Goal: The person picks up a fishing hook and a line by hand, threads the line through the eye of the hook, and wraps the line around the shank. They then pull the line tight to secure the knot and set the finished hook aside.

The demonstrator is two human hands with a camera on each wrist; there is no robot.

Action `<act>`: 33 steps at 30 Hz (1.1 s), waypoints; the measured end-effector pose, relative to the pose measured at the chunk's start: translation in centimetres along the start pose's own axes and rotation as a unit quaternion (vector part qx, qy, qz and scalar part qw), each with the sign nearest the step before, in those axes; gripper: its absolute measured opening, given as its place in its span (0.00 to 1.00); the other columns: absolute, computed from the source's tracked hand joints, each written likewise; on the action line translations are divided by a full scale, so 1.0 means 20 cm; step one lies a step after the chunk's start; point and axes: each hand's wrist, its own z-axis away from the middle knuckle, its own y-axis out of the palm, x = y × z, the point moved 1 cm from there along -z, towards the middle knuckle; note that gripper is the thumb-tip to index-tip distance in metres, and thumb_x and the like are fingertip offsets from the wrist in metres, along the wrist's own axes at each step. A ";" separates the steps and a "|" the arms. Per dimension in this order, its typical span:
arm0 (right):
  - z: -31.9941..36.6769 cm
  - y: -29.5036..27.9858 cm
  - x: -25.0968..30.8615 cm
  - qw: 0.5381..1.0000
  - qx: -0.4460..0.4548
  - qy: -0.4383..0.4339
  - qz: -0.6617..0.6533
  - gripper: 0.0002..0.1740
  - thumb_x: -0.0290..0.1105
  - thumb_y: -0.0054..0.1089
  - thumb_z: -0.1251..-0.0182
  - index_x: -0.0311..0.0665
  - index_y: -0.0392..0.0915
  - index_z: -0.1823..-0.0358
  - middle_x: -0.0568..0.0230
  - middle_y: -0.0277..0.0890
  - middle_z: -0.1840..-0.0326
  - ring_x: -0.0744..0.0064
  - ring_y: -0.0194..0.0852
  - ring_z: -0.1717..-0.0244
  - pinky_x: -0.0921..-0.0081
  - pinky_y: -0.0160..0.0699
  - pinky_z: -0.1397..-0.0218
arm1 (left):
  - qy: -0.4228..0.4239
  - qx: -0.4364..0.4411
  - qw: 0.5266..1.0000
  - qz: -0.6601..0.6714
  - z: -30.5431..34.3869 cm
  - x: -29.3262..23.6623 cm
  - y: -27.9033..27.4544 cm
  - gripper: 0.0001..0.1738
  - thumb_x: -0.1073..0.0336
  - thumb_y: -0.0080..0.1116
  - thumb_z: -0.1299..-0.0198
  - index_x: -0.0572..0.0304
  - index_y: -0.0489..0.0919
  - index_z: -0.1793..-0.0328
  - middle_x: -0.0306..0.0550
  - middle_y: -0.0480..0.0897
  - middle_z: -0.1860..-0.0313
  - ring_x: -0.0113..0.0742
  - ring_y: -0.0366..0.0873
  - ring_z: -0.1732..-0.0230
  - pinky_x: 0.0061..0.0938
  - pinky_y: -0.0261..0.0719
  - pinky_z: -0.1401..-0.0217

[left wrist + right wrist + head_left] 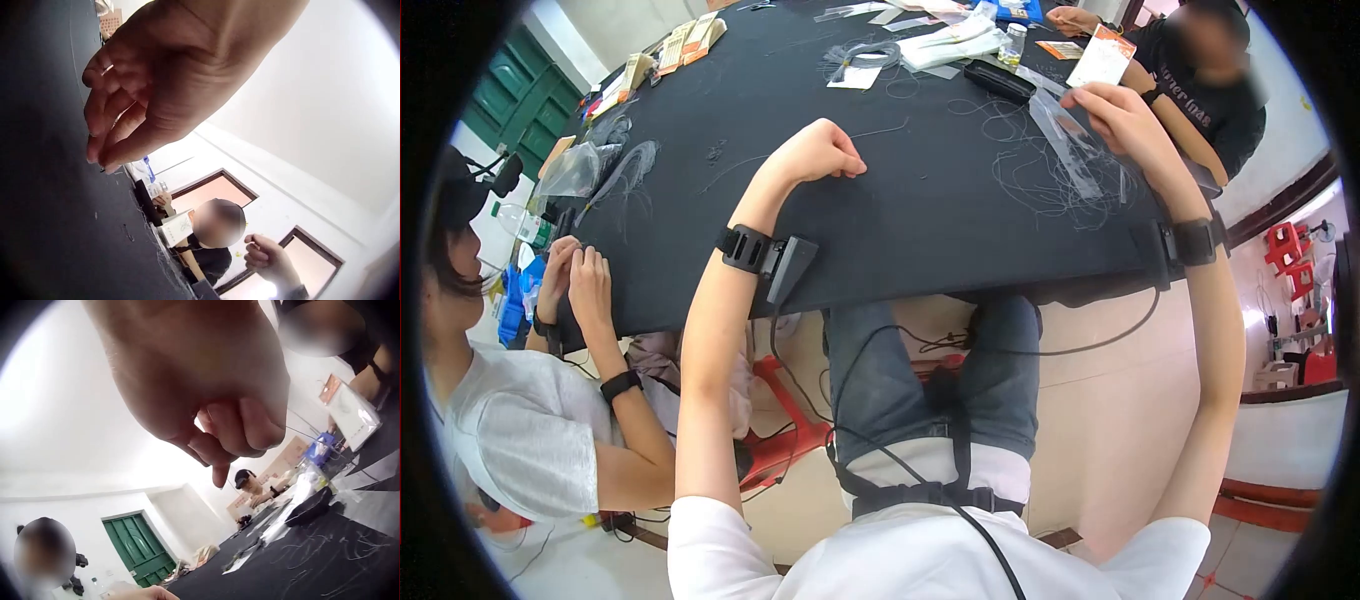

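Bench (930,235) sits under your left hand (815,152), upper middle, which pinches a tiny dark bit (102,169), maybe to steady it; your right hand (1122,118), upper right, curls, holding what, I can't tell.

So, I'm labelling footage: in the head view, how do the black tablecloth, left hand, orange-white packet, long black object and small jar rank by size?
1. Black tablecloth
2. Left hand
3. Orange-white packet and long black object: too alike to rank
4. Small jar
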 end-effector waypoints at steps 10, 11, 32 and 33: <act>-0.16 0.21 0.22 0.978 0.095 -0.170 0.077 0.18 0.41 0.45 0.36 0.35 0.79 0.64 0.69 0.74 0.72 0.81 0.63 0.75 0.81 0.64 0.71 | 0.068 -0.014 0.990 0.121 -0.05 0.11 -0.03 0.10 0.71 0.55 0.48 0.65 0.82 0.61 0.44 0.82 0.68 0.27 0.76 0.69 0.21 0.74 0.63; -0.17 0.23 0.22 0.977 0.089 -0.180 0.076 0.18 0.41 0.45 0.36 0.35 0.79 0.64 0.69 0.74 0.72 0.80 0.63 0.75 0.81 0.64 0.71 | 0.067 -0.034 0.987 0.142 -0.04 0.12 -0.03 0.10 0.71 0.54 0.48 0.65 0.82 0.61 0.44 0.82 0.68 0.27 0.76 0.69 0.21 0.74 0.62; -0.28 0.46 0.31 0.972 0.223 -0.072 0.010 0.18 0.43 0.43 0.32 0.37 0.77 0.61 0.80 0.54 0.84 0.90 0.49 0.84 0.89 0.47 0.83 | 0.240 -0.069 0.846 0.471 0.06 -0.04 0.04 0.18 0.56 0.43 0.34 0.62 0.77 0.63 0.31 0.65 0.83 0.21 0.59 0.79 0.18 0.60 0.73; -0.27 0.44 0.27 0.971 0.233 -0.060 0.003 0.18 0.43 0.42 0.31 0.36 0.77 0.60 0.81 0.52 0.85 0.91 0.47 0.85 0.90 0.46 0.83 | 0.243 -0.065 0.834 0.492 0.06 -0.03 0.02 0.18 0.56 0.42 0.34 0.62 0.77 0.64 0.30 0.64 0.83 0.21 0.59 0.80 0.18 0.60 0.73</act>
